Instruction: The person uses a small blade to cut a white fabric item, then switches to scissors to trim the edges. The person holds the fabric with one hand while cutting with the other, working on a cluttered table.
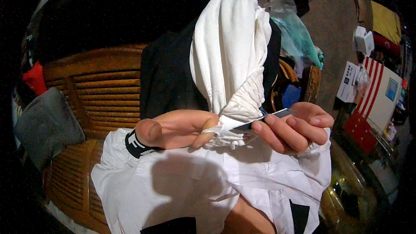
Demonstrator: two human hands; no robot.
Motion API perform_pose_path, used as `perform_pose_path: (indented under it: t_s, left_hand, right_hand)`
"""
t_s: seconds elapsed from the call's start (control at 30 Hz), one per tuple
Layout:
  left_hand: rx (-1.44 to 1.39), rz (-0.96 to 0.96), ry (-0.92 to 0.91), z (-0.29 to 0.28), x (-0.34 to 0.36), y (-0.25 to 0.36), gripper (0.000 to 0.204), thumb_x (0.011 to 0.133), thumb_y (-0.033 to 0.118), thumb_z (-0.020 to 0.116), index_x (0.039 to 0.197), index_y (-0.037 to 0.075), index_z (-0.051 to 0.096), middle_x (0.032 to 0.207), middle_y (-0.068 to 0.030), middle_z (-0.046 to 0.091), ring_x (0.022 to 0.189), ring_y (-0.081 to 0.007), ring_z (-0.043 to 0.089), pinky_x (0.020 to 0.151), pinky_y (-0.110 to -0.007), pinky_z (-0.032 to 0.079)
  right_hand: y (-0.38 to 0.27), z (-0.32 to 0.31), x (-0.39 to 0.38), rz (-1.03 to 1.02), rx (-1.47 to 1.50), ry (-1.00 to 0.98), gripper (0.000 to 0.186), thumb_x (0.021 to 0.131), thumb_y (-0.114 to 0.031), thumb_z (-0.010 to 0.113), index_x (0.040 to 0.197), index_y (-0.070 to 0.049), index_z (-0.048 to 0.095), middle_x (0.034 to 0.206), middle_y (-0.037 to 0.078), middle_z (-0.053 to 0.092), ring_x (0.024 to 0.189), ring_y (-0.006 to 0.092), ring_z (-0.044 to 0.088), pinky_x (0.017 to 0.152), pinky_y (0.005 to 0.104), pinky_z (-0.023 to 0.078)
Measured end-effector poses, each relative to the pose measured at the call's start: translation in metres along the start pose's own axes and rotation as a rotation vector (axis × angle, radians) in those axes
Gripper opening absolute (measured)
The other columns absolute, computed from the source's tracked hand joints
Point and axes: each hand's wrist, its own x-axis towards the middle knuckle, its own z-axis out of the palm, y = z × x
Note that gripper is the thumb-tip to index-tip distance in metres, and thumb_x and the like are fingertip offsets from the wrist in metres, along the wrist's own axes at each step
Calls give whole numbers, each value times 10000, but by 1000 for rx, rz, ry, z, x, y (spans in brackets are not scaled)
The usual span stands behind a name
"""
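Both hands meet at chest height over a wooden bench (pixel 104 91): the left hand (pixel 177 128) pinches a gathered fold of the white garment (pixel 229 52), and the right hand (pixel 294 128) grips a thin blade (pixel 264 120) between fingertips, its edge at the pinched bunch. The cloth looks light, soft and limp, so it is best held taut close to the fold, while the blade seems stiff and sharp.

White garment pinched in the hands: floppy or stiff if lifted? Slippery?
Likely floppy: the white garment hangs in soft folds and bunches into a twist where the left hand pinches it. Probably light for its size, since a pinch holds it up. Probably not slippery: the weave looks matte. The right hand holds a small blade against the twist.
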Motion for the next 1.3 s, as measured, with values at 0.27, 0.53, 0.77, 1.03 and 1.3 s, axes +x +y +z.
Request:
perform_pose_path:
  t_s: [0.27, 0.53, 0.77, 1.03, 1.3]
  left_hand:
    - [62, 41, -3, -2, 5, -4, 863, 691, 839, 490, 847, -8, 448, 876, -77, 446, 804, -168, 393, 716, -259, 295]
    - [38, 5, 63, 4, 6, -3, 824, 693, 784, 559, 873, -12, 442, 887, -75, 425, 805, -163, 387, 731, -249, 276]
    - [23, -94, 112, 7, 13, 2, 778, 647, 720, 642, 877, 11, 420, 871, -42, 402, 781, -136, 371, 694, -231, 273]
    - [-2, 9, 177, -20, 9, -5, 930, 641, 798, 589, 1031, -38, 473, 972, -88, 458, 890, -164, 407, 770, -280, 319]
    - [-74, 235, -48, -44, 23, -9, 842, 714, 779, 535, 1002, -9, 458, 1098, -153, 467, 1036, -245, 422, 891, -364, 315]
  right_hand:
    - [-5, 3, 2, 123, 53, 48, 172, 767, -313, 710, 927, -370, 687, 827, -131, 481, 845, 87, 408, 788, 283, 324]
    - [14, -18, 14, 250, 710, -363, 317, 617, -204, 660, 910, -101, 726, 782, -45, 604, 670, 138, 494, 641, 283, 354]
    - [13, -5, 14, 753, 1232, -529, 173, 726, -130, 750, 876, -57, 704, 837, 54, 669, 733, 202, 597, 674, 312, 426]
    - [23, 15, 66, 380, 1148, -472, 116, 800, -117, 672, 910, -81, 671, 950, 39, 661, 724, 211, 574, 665, 315, 413]
    - [29, -6, 47, 349, 712, -481, 124, 755, -151, 671, 876, -124, 677, 926, 3, 661, 752, 173, 556, 689, 309, 401]
